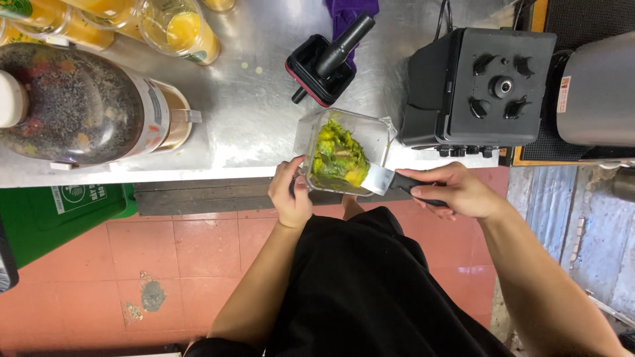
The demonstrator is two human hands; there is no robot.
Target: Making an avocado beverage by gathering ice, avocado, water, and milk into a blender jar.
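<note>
Your black apron (370, 291) fills the bottom centre of the frame, with both bare forearms reaching up from it. Your left hand (290, 194) is wrapped around the near wall of one clear, square plastic blender jar (344, 151), which sits at the desk's front edge in the centre of the frame and holds chunky green and yellow fruit pulp. Your right hand (456, 192) is closed on the black handle of one knife (390, 180), its flat pale blade resting at the jar's near right rim. Just right of the jar stands one black, boxy blender base (483, 86) with a knobbed drive socket on top. Above the jar lies one black square lid with a red rim (317, 69), a dark plunger leaning in it, beside one purple cloth (350, 13). At the left lies one large rounded jar (79, 102) with dark speckled contents. At least three clear cups of orange juice (182, 30) line the upper left. The desk (245, 112) is scuffed stainless steel; below it are worn reddish floor tiles (198, 251) and one green bin (73, 205).
</note>
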